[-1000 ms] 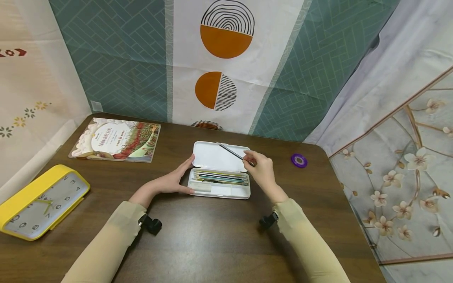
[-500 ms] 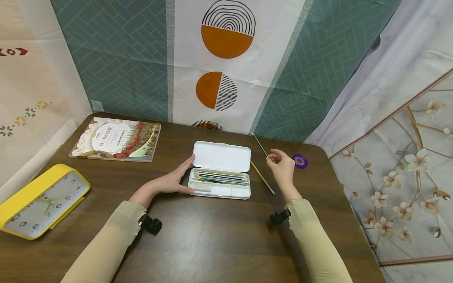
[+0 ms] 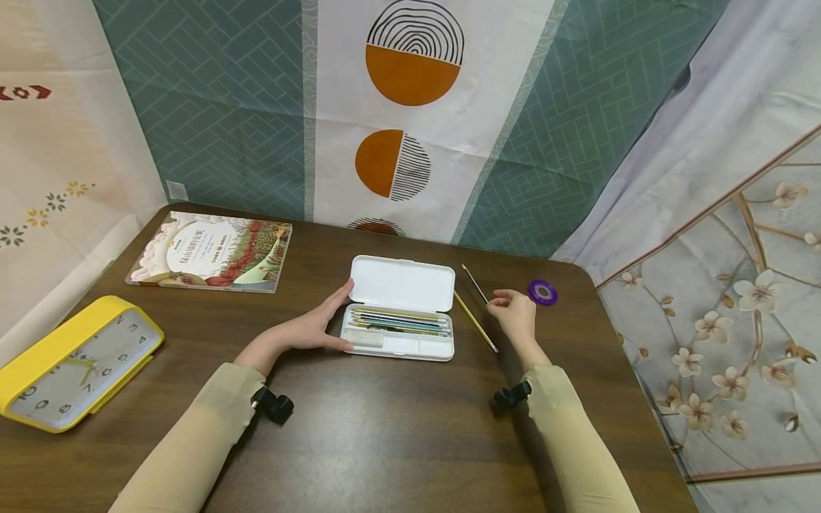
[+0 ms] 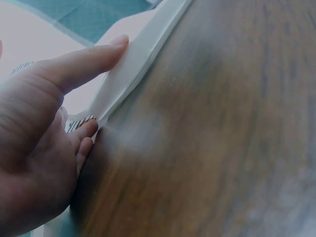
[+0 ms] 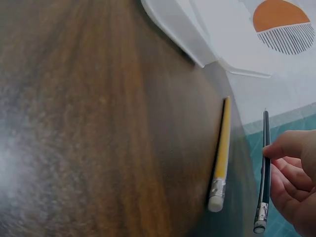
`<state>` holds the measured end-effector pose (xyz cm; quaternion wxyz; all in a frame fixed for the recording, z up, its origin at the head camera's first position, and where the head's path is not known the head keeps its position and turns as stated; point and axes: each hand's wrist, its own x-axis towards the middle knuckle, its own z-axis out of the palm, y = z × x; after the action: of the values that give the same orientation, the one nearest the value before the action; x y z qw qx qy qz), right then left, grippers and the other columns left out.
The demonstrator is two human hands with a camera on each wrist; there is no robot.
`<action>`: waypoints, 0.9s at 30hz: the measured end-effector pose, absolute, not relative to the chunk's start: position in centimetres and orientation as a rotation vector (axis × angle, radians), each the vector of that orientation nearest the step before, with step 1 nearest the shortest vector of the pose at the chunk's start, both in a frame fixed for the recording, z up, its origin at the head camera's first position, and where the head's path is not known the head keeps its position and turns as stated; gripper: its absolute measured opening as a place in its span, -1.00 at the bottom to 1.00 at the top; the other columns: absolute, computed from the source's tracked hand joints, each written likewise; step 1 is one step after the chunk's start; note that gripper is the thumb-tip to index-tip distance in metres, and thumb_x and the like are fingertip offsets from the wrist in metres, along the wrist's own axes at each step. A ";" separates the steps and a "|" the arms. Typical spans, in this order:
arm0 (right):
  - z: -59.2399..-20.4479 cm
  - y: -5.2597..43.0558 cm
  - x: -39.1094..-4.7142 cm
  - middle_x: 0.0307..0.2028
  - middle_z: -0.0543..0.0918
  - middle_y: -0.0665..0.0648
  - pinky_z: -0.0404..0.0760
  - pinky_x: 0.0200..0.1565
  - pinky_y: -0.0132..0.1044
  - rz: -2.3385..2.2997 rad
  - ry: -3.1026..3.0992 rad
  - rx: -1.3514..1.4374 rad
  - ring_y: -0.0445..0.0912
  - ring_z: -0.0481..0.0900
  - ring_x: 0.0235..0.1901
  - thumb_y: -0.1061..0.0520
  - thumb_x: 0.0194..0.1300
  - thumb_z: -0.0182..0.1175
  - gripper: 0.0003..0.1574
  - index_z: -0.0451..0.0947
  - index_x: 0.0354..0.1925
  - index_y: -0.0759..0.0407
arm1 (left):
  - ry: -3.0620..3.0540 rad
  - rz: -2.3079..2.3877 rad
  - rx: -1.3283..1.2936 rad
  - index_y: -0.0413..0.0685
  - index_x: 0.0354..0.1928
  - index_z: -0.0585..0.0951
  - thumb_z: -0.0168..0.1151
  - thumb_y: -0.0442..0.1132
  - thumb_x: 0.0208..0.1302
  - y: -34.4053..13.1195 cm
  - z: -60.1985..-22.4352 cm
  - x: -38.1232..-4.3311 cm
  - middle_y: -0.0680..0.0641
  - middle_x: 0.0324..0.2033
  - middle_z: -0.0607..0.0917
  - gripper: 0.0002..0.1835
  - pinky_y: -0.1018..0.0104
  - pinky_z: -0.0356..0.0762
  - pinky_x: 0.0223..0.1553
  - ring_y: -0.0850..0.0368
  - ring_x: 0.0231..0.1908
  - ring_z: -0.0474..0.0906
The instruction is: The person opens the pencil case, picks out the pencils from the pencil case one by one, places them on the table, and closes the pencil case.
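A white pencil case (image 3: 403,283) lies with its lid folded back; several pencils (image 3: 399,321) and a whitish eraser (image 3: 364,338) are in its tray. My left hand (image 3: 314,329) holds the case's left end, thumb (image 4: 91,64) at the front edge and other fingers along the side. To the right of the case, my right hand (image 3: 515,315) pinches a dark pencil (image 5: 265,182) between thumb and fingers, its tip pointing away from me and its metal-banded eraser end toward me. A yellow pencil (image 5: 223,148) lies on the table between the case and the dark pencil.
A purple ring-shaped object (image 3: 542,292) lies just beyond my right hand. At the back left is a picture book (image 3: 212,253), and a yellow clock (image 3: 83,363) stands at the left. The wooden table (image 3: 385,442) ends at a wall hung with patterned cloth.
My right hand has carried the dark pencil from over the case's lid to the right, then lowered it toward the table beside the yellow pencil. The left hand has stayed on the case.
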<state>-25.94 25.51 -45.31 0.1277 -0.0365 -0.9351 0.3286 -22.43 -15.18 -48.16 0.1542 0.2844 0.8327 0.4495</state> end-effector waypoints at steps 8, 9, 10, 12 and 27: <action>-45.7 25.4 -25.5 -0.35 0.79 0.20 0.51 -0.23 -0.28 0.977 -2.818 -0.102 0.07 0.71 -0.28 0.22 0.07 0.31 -0.63 0.69 -0.11 0.34 | 2.370 1.291 0.794 0.01 0.56 -0.35 0.50 -0.06 0.08 -15.1 -48.2 -22.5 -0.10 0.55 -0.37 0.32 -0.21 -0.14 0.43 -0.16 0.52 -0.14; -45.7 25.4 -25.5 -0.35 0.79 0.20 0.51 -0.23 -0.28 0.980 -2.827 -0.100 0.08 0.71 -0.28 0.23 0.07 0.30 -0.64 0.69 -0.11 0.33 | 2.369 1.293 0.794 0.01 0.56 -0.35 0.50 -0.06 0.08 -15.1 -48.2 -22.5 -0.10 0.55 -0.37 0.32 -0.21 -0.15 0.43 -0.16 0.52 -0.14; -45.8 25.4 -25.5 -0.34 0.79 0.21 0.51 -0.24 -0.28 0.982 -2.834 -0.096 0.08 0.71 -0.27 0.23 0.07 0.30 -0.64 0.69 -0.11 0.34 | 2.369 1.292 0.793 0.01 0.56 -0.35 0.50 -0.06 0.08 -15.1 -48.2 -22.6 -0.10 0.55 -0.37 0.32 -0.21 -0.15 0.43 -0.16 0.52 -0.15; -45.9 25.5 -25.5 -0.34 0.79 0.21 0.51 -0.26 -0.29 0.977 -2.844 -0.093 0.08 0.71 -0.27 0.23 0.07 0.29 -0.64 0.69 -0.12 0.33 | 2.370 1.291 0.794 0.02 0.56 -0.35 0.50 -0.06 0.08 -15.1 -48.2 -22.5 -0.10 0.55 -0.37 0.32 -0.21 -0.15 0.43 -0.15 0.52 -0.15; -46.2 25.3 -25.6 -0.34 0.78 0.22 0.49 -0.33 -0.38 0.987 -2.880 -0.069 0.06 0.74 -0.27 0.24 0.07 0.34 -0.63 0.69 -0.11 0.35 | 2.365 1.298 0.796 0.01 0.56 -0.36 0.49 -0.04 0.08 -15.2 -48.2 -22.5 -0.11 0.55 -0.36 0.32 -0.21 -0.13 0.42 -0.16 0.52 -0.15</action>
<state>-25.60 25.27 -46.20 0.0482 -0.0228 -0.9446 0.3238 -22.47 -15.17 -48.16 0.1639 0.2790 0.8295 0.4552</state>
